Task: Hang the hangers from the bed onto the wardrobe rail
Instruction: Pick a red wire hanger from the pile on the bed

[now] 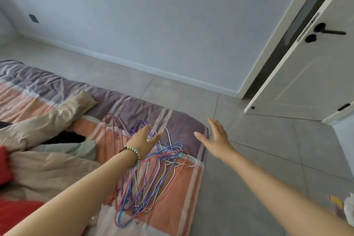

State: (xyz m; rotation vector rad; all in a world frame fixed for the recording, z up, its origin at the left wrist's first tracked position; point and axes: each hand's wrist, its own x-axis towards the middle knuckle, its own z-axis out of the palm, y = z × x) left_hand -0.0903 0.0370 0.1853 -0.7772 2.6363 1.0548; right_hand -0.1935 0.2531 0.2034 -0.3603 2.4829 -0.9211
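Both hands empty, fingers straight: left hand (146, 140) with beaded bracelet (130, 152) above a tangled pile of thin coloured wire hangers (153, 176), possibly touching; right hand (216, 138) beside the striped orange-and-purple bed (172, 117) corner where they lie.

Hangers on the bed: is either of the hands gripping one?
No: the left hand and right hand are both open with fingers straight, while the hangers lie in a pile on the bed.

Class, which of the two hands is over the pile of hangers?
The left hand, the one with the bead bracelet, is above the hangers on the bed; the right hand is past the bed's edge, over the floor.
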